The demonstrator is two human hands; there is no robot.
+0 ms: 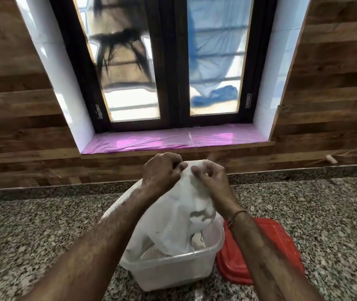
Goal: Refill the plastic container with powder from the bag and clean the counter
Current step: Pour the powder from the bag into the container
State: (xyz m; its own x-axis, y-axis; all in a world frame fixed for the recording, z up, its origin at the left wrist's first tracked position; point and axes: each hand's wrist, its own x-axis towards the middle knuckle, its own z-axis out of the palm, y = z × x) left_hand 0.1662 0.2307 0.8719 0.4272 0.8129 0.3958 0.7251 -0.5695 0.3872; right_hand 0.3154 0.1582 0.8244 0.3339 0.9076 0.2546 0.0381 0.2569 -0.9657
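Left hand: the left hand (162, 170) is up high, fingers curled in tight, pinching the top of the bag (179, 218) from its left side.
Right hand: the right hand (211, 174) is just beside it, fingertips bunched and pinching the same raised end of the bag; a thin thread (235, 216) circles that wrist.
Bag: white, thin and crumpled, it hangs down from both hands, and its lower folds drop inside the container (169, 270).
Container: a clear plastic tub with no lid on, sitting on the table (32, 235) right in front of the person, between the two forearms.
Powder: a pale heap (153, 254) shows low in the container under the bag's loose folds, and a white dusting clings to the left forearm.
Lid: a red lid (266, 246) lies flat on the table, touching the container's right side and partly under the right forearm.
Table: speckled grey granite, running up to a wood-panelled wall.
Window: a dark-framed window (169, 61) sits straight ahead, with a shiny pink sheet (173, 137) covering its sill.
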